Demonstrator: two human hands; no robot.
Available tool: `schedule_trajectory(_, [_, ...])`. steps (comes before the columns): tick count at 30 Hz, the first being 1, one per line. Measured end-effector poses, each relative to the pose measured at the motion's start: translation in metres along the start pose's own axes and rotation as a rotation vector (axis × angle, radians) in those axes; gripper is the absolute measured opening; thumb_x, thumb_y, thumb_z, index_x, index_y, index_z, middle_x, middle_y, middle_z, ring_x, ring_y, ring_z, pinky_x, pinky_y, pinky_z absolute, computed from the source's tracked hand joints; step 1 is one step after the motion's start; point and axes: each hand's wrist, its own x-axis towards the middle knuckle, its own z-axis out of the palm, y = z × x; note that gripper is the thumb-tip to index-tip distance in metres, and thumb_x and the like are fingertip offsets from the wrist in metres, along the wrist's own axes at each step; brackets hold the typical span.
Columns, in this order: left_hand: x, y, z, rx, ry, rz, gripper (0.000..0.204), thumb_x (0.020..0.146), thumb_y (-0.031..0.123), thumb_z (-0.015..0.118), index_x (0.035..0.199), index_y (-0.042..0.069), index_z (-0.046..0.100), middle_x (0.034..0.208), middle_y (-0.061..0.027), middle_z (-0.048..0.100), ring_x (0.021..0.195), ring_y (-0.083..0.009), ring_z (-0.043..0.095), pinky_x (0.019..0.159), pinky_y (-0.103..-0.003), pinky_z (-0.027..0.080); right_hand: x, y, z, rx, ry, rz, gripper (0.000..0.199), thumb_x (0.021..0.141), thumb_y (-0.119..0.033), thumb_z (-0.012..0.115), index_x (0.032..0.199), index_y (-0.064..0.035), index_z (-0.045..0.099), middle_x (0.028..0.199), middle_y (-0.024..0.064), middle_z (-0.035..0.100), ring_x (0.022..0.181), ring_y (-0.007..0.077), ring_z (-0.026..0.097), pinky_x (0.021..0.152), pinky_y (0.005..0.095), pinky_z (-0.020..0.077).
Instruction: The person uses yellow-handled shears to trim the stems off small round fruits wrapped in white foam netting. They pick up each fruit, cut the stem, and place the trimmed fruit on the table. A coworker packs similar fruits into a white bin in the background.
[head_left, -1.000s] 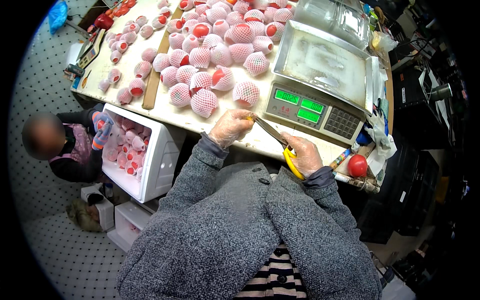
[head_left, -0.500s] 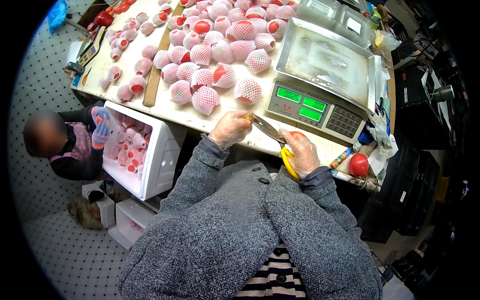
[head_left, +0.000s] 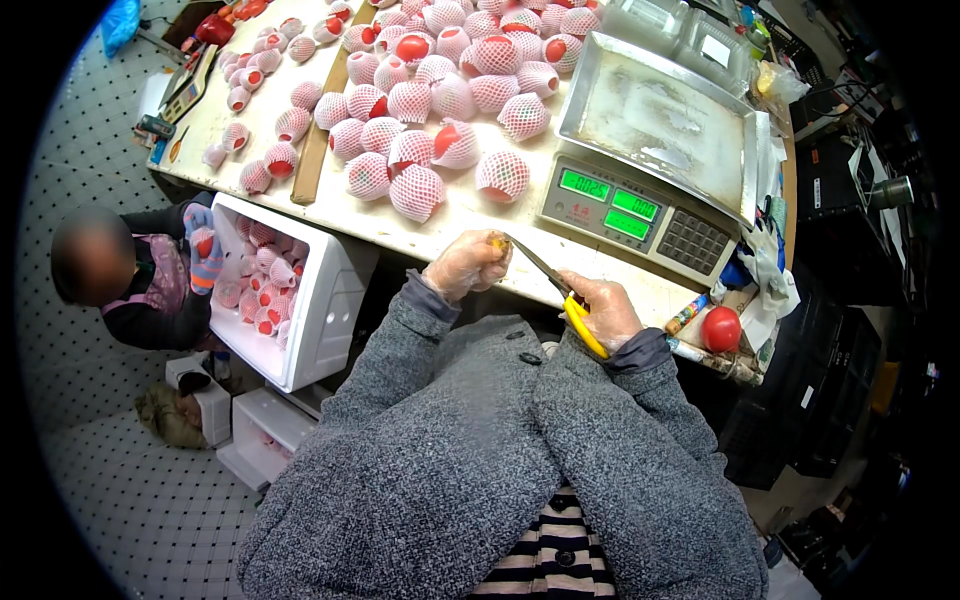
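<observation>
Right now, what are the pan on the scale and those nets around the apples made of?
The scale pan looks like bare metal, probably stainless steel: grey, dull shine, folded rim. The nets look like soft white foam mesh, puffy, with red fruit showing through the holes.

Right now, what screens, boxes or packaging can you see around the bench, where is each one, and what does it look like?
Scale display: front of the weighing scale right of centre, three glowing green panels above a dark keypad.
White foam box: below the table's near edge at left, rectangular, holding net-wrapped fruit.
Foam net sleeves: on the red fruit across the table, pinkish-white mesh.
Smaller white box: on the floor, lower left.
</observation>
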Motion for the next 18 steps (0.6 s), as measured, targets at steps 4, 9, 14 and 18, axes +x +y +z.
schedule_trajectory(4, [0.001,-0.005,0.0,-0.062,0.007,0.029,0.026,0.081,0.029,0.053,0.078,0.003,0.048,0.06,0.0,0.043,0.044,-0.0049,0.029,0.038,-0.019,0.023,-0.002,-0.007,-0.006,-0.117,0.071,0.02,0.044,0.073,-0.007,0.066,0.116,-0.0072,0.057,0.088,0.0169,0.063,0.076,0.0293,0.062,0.068,0.0359,0.049])
schedule_trajectory(9, [0.002,-0.011,0.0,-0.082,-0.007,0.03,0.029,0.082,0.032,0.054,0.081,0.003,0.051,0.06,-0.0007,0.044,0.044,-0.005,0.03,0.037,-0.019,0.023,-0.004,-0.014,-0.012,-0.274,0.075,-0.02,0.049,0.069,0.001,0.065,0.117,-0.0085,0.057,0.094,0.0136,0.062,0.083,0.0278,0.063,0.073,0.0334,0.0494])
schedule_trajectory(14, [0.003,-0.01,-0.001,-0.098,-0.061,0.037,0.026,0.08,0.03,0.053,0.076,0.005,0.049,0.059,-0.0009,0.044,0.043,-0.0049,0.03,0.037,-0.019,0.024,-0.008,-0.012,-0.013,-0.203,0.049,-0.04,0.045,0.072,-0.005,0.065,0.116,-0.0083,0.057,0.091,0.0149,0.063,0.081,0.0281,0.062,0.071,0.034,0.0492])
schedule_trajectory(18, [0.005,-0.011,-0.004,-0.059,-0.149,0.082,0.026,0.08,0.031,0.052,0.075,0.007,0.047,0.058,-0.0001,0.041,0.044,-0.0053,0.029,0.038,-0.021,0.023,-0.011,-0.011,-0.016,-0.052,-0.059,0.025,0.042,0.074,-0.008,0.065,0.116,-0.0078,0.057,0.084,0.017,0.064,0.074,0.028,0.063,0.068,0.0346,0.0501])
